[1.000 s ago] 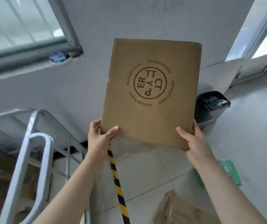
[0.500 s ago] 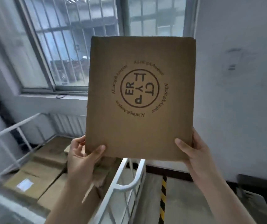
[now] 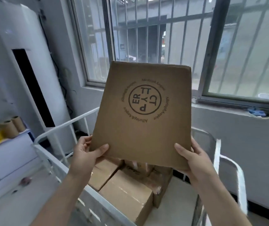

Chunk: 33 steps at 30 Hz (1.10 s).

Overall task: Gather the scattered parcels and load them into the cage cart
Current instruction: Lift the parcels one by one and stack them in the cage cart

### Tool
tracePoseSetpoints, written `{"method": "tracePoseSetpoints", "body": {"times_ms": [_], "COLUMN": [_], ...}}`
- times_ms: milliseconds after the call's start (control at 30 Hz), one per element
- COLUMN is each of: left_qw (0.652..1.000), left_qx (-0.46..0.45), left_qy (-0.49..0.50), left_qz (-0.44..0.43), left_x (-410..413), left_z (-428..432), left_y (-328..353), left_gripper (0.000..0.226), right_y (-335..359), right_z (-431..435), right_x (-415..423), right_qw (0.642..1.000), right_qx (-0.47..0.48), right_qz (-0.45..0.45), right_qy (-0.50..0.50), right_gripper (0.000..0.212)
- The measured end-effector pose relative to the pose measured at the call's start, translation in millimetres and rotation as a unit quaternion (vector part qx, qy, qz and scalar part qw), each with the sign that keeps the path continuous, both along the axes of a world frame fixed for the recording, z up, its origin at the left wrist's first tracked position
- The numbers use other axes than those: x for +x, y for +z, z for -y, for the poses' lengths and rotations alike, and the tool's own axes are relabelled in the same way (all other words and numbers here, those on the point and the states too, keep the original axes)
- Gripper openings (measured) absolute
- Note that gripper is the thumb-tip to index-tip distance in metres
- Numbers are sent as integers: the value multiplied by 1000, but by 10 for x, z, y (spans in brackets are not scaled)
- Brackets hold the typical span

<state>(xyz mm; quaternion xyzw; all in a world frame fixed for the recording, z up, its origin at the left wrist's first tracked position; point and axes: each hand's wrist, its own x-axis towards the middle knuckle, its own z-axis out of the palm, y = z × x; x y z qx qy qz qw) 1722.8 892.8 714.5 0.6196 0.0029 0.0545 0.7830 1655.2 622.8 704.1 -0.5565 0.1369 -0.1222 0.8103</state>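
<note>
The fingers (image 3: 83, 141) of the left hand (image 3: 85, 154) are tucked behind the lower left corner of the flat brown parcel (image 3: 143, 134), thumb clamped across the front, so that's a firm pinch on that side. Over on the other side it's a mirror picture: the right hand (image 3: 195, 162) grips the lower right corner, thumb lying on the face and the rest of the fingers wrapped round the back edge. Both forearms reach up and forward from the bottom of the view, wrists raised, holding the parcel up in front of the camera. The parcel stands nearly upright, leaning a little to the right, with a round black stamp in the middle of its face and the letters reading upside down. It's in the air, resting on nothing, and its bottom edge hangs right above the cage cart (image 3: 65, 126). Look down into that cart: white metal rails all round, and inside sit several cardboard boxes (image 3: 125, 198), brown and taped, packed close together, the nearest one the biggest, the others partly hidden behind the parcel. To the left, beside the cart, a white worktop (image 3: 8, 144) carries cardboard tubes (image 3: 11, 127) and something yellow at the edge of view. Behind it stands a tall white unit (image 3: 24, 62) with a dark slot. Along the back wall, a barred window (image 3: 146, 38) runs above a grey sill (image 3: 228, 110).
</note>
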Motion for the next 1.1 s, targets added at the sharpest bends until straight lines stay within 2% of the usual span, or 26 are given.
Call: {"method": "tracePoseSetpoints", "body": {"times_ms": [167, 300, 767, 1000, 1100], "left_qw": [997, 992, 989, 970, 959], "left_qx": [43, 61, 102, 149, 154], "left_qy": [-10, -26, -60, -114, -123], "left_qz": [-69, -108, -90, -152, -201], "left_x": [744, 1454, 4638, 5871, 6213], "left_z": [-478, -633, -1065, -1596, -1978], "left_y": [-311, -479, -281, -1084, -1542], "left_gripper": [32, 30, 27, 23, 32], "right_y": [-324, -424, -395, -1102, -1518], "right_z": [-525, -697, -1132, -1868, -2289], "right_x": [655, 1292, 4090, 5036, 5342], "right_qw": [997, 994, 992, 973, 959], "right_qx": [-10, 2, 51, 103, 125], "right_qz": [-82, -108, -119, -200, -244], "right_qy": [-14, -30, 5, -57, -78], "right_gripper": [67, 61, 51, 50, 51]}}
